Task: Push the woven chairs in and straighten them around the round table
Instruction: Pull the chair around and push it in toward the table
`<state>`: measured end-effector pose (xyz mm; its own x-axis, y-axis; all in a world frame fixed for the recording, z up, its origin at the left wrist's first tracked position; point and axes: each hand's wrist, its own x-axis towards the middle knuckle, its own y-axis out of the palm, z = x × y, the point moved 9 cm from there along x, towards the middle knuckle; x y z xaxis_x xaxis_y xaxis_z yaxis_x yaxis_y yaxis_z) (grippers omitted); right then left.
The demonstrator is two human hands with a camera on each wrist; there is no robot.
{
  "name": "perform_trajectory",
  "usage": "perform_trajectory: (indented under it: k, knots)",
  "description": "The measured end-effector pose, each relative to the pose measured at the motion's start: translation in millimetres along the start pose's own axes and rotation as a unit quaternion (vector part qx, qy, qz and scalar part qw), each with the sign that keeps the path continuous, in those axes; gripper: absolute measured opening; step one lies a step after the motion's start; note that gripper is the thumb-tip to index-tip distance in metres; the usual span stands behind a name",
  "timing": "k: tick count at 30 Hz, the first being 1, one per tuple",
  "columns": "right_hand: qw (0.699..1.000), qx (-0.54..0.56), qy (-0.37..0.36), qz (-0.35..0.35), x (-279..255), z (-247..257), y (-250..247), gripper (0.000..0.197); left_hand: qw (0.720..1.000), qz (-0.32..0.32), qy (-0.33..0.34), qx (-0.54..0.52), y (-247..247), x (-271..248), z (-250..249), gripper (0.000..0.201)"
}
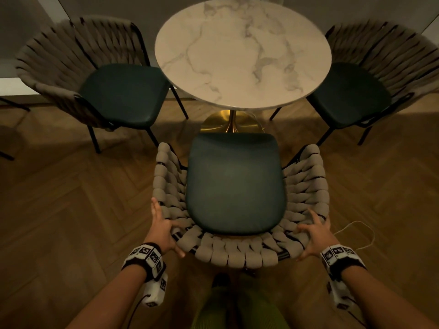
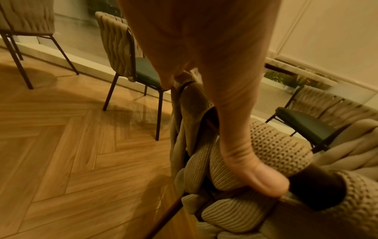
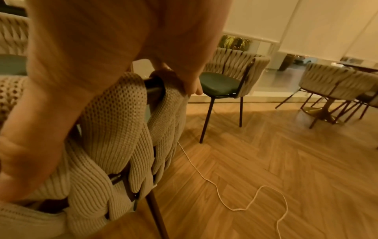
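A: Position of the near chair (image 1: 234, 186)?

B: It is set on the herringbone floor (image 1: 59, 210), its seat front just beside the brass pedestal base (image 1: 229, 123) of the round marble tabletop (image 1: 242, 53). The seat front is not yet tucked under the tabletop edge. Open floor is seen on both flanks.

A: Heading?

B: The seat is pointed straight at the pedestal; the open side of the curved back is turned toward the tabletop.

A: Neighbours?

B: A left chair (image 1: 114, 91) and a right chair (image 1: 351, 93) are angled inward, seat corners drawn under the tabletop rim. A pale cord (image 1: 363, 233) is looped on the floor near the right rear of the near chair.

A: Hands?

B: The left hand (image 1: 164, 227) is laid on the left rear of the woven back, fingers spread, thumb hooked over the rim. The right hand (image 1: 313, 236) is placed likewise on the right rear, fingers draped over the weave.

A: Appearance?

B: Thick beige knitted bands on a dark metal frame; dark green padded seat.
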<state>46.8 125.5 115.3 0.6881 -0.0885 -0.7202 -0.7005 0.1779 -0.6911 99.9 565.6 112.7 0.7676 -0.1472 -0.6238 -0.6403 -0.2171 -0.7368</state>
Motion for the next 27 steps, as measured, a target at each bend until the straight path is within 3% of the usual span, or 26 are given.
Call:
perform_trajectory:
  k: [7, 18, 27]
  knots:
    - [1.000, -0.009, 0.002, -0.015, 36, 2, -48, 0.089, 1.000, -0.017, -0.005, 0.009, -32, 45, -10, 0.096]
    - [0.999, -0.022, 0.000, -0.027, 84, 5, -103, 0.091, 0.999, -0.040, -0.003, -0.005, -77, 102, -23, 0.088]
    - [0.997, -0.015, -0.043, -0.067, 108, -14, -125, 0.064, 0.998, -0.051, -0.028, 0.007, -85, 121, -43, 0.092]
